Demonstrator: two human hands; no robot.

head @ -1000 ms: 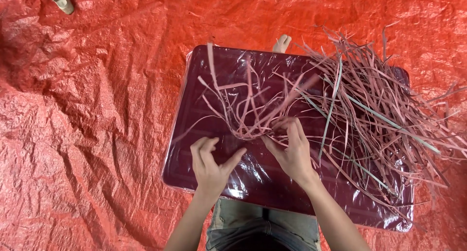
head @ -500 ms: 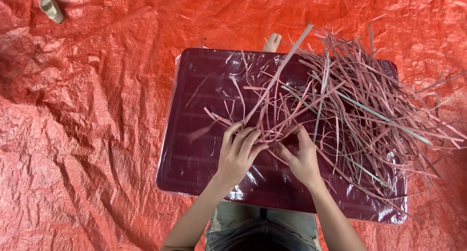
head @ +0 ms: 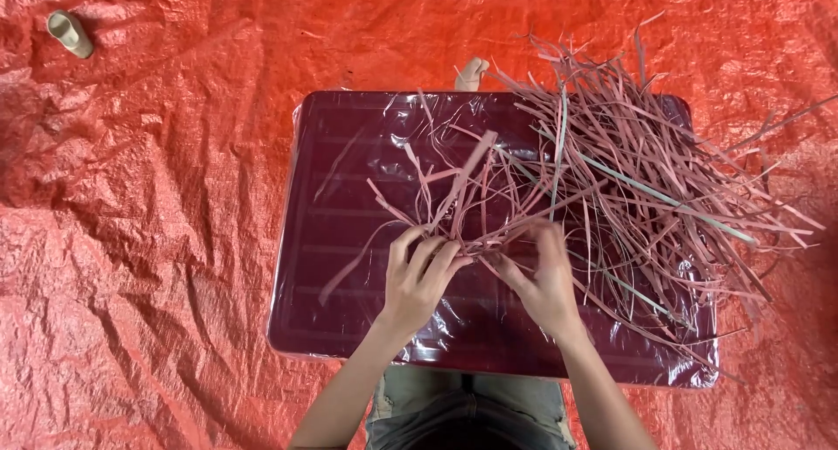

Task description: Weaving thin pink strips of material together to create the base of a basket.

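Both our hands are busy with thin pink strips (head: 463, 207). Our left hand (head: 417, 280) has its grip closed on a small bunch of them, with the fingers curled over where the strips cross. Our right hand (head: 541, 280) is just beside it. That hand looks a bit blurry, so we cannot tell if its grip is closed or only touching the strips. The two hands are close together but not touching.

We hold the bunch over the middle of a dark red desk (head: 332, 240). It has shiny clear wrap on top. Some strips stick up and fan out from our hands. One strip curls down to the left on the desk.

A big pile (head: 646, 179) of the same strips lies on the right side of the desk. It is messy. Many strips hang over the far edge and the right edge. A few pale green ones are mixed in.

Under the desk is a crinkly orange sheet (head: 148, 267). It covers the floor all around. A small tan roll (head: 70, 33) lies on the sheet far off to the left, well away from the desk. Our lap shows at the near edge.
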